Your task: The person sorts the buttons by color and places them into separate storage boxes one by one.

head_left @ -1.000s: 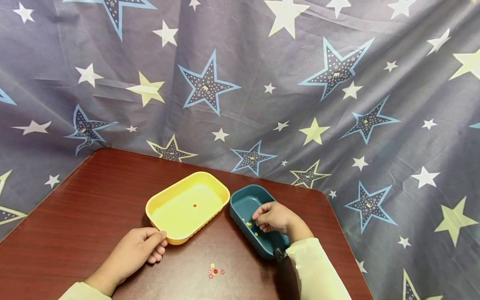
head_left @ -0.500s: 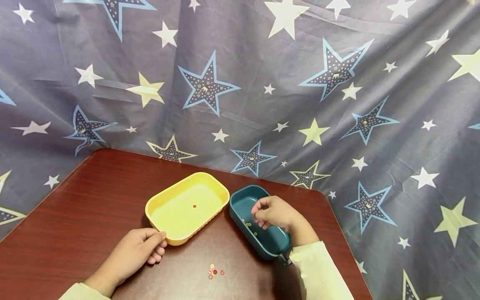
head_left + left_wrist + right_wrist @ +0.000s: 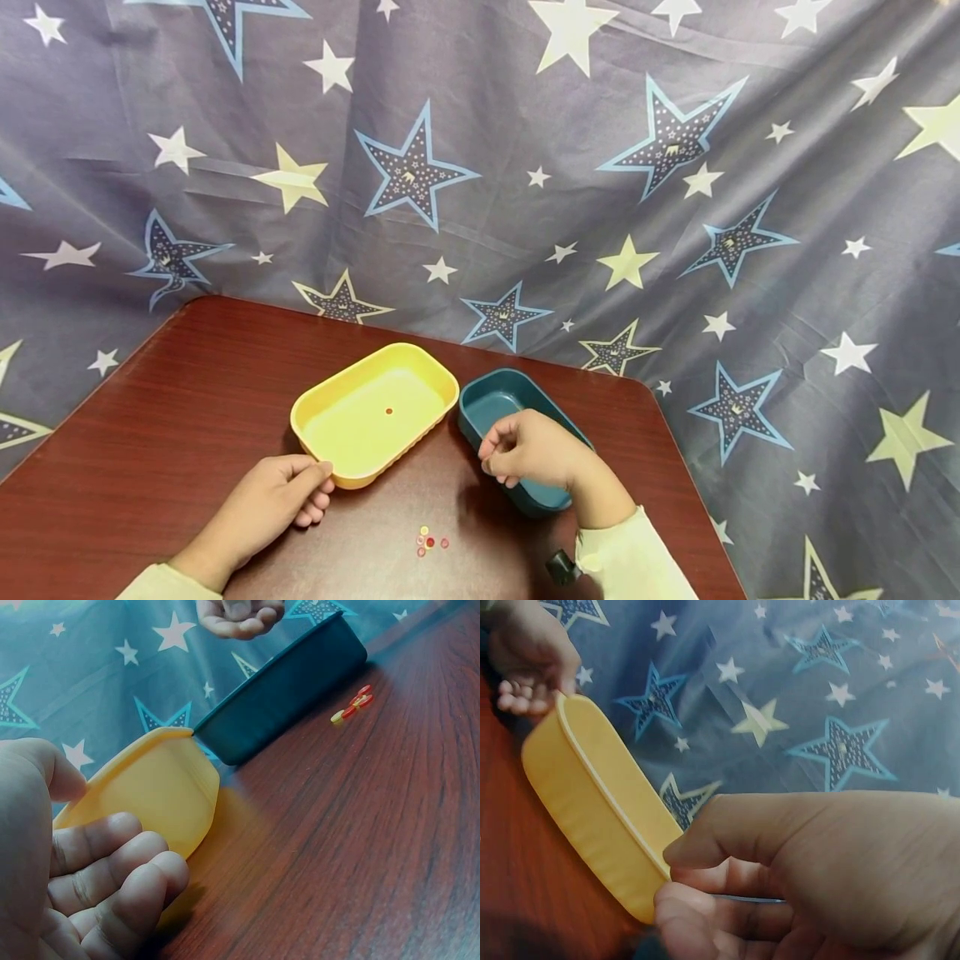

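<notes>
My left hand (image 3: 273,508) pinches the near corner of a yellow tray (image 3: 367,475), thumb at the rim and the other fingers bent below it. Inside that tray lies one small red disc (image 3: 389,411). My right hand (image 3: 536,450) hovers over the left side of a dark teal tray (image 3: 491,400), hiding part of its inside. In the right wrist view, its fingers (image 3: 686,915) are loosely bent, thumb near the index finger, and nothing shows between them. Several small red and yellow discs (image 3: 430,542) lie in a cluster on the table in front of the trays.
The dark red wooden table (image 3: 187,400) carries both trays, which stand close side by side. A star-patterned cloth (image 3: 510,208) hangs right behind the table's back edge. A small black object (image 3: 562,567) sits beside the right sleeve (image 3: 633,558).
My right hand has risen out of the teal tray and moved left and nearer, over its side. The left hand, the yellow tray and the cluster of discs have stayed put.
</notes>
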{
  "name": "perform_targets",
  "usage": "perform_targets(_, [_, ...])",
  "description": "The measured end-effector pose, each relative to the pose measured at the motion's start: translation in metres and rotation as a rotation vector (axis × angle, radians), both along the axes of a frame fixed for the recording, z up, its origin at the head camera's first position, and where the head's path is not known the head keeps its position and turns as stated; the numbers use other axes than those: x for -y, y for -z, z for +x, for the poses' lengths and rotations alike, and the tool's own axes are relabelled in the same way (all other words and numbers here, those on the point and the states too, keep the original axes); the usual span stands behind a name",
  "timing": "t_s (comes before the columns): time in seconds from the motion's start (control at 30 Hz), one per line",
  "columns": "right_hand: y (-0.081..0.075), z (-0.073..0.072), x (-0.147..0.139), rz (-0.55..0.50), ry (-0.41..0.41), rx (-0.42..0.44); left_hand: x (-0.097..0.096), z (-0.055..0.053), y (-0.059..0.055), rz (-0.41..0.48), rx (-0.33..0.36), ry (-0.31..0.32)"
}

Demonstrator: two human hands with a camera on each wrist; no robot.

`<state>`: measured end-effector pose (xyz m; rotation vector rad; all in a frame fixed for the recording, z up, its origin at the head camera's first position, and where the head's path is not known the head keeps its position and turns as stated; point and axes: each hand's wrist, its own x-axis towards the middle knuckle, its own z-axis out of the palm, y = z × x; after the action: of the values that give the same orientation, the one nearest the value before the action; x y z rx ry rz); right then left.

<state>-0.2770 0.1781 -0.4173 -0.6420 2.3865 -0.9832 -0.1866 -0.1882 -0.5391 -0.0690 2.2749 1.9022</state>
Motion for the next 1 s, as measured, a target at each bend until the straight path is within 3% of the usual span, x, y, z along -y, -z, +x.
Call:
perform_targets(0.23, [0.011, 0.028, 0.013, 0.017, -0.077, -0.013, 0.001, -0.001, 0.002, 0.001, 0.0, 0.001])
perform_targets(0.43, [0.026, 0.046, 0.02, 0.037, -0.081, -0.042, 0.001, 0.0, 0.002, 0.003, -0.009, 0.006])
perform_targets(0.73, [0.06, 0.066, 0.026, 0.1, -0.066, -0.168, 0.0, 0.001, 0.001, -0.001, -0.003, -0.004])
perform_targets(1.0, [0.078, 0.074, 0.031, 0.121, -0.06, -0.219, 0.0, 0.001, 0.001, -0.001, -0.004, 0.003])
